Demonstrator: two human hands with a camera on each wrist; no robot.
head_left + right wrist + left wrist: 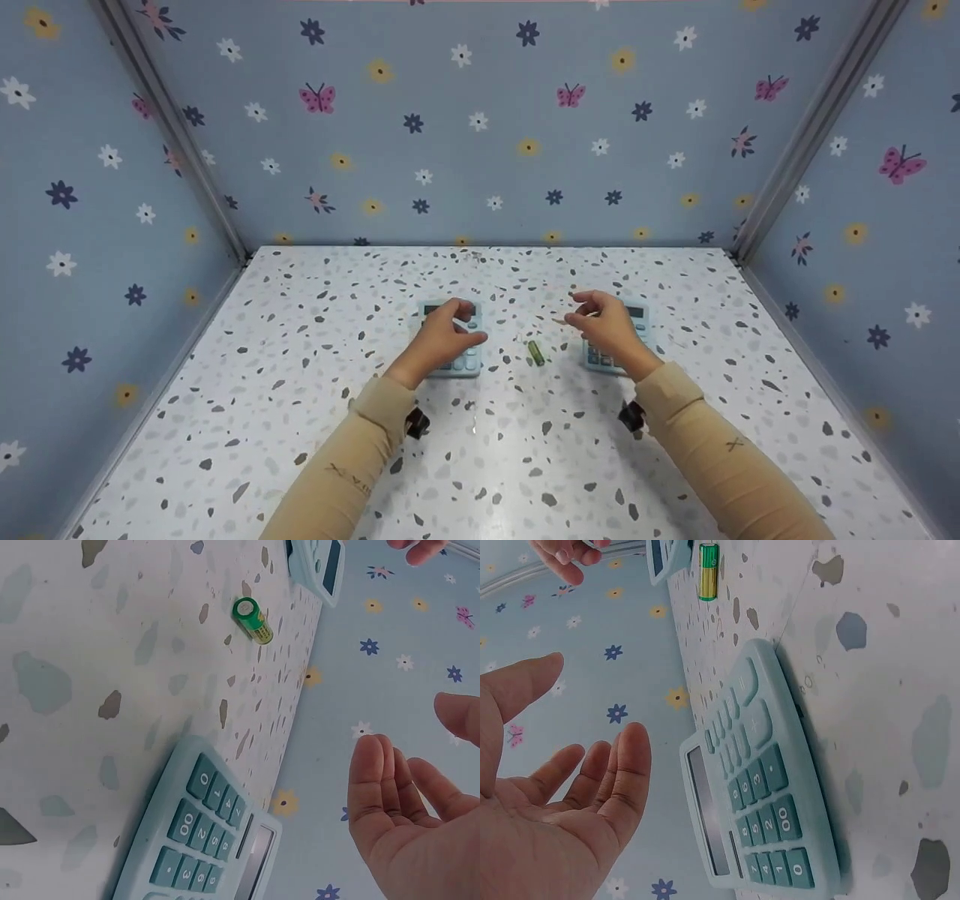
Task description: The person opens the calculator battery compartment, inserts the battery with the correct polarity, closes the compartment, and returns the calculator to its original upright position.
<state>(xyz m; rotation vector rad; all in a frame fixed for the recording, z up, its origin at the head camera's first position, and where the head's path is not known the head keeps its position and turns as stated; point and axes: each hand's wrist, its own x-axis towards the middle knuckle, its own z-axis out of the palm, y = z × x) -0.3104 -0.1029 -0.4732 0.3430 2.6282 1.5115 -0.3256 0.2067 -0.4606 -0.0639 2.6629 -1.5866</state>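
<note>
Two light blue calculators lie face up on the table. My left hand [442, 335] hovers over the left calculator [787, 765], fingers loosely bent and thumb apart, holding nothing. Over the right calculator [195, 832] is my right hand [606, 326], likewise relaxed, with a gap between thumb and fingertips. Each hand hides part of the calculator below it in the head view. Between the calculators lies a green and yellow battery [535, 353], on its side and touched by neither hand.
The table [495, 465] has a white top with grey speckles. Blue walls [480, 97] patterned with flowers and butterflies enclose it at the back and both sides. Metal strips [817, 112] run along the wall corners. A dark wrist camera [417, 423] sits under the left sleeve.
</note>
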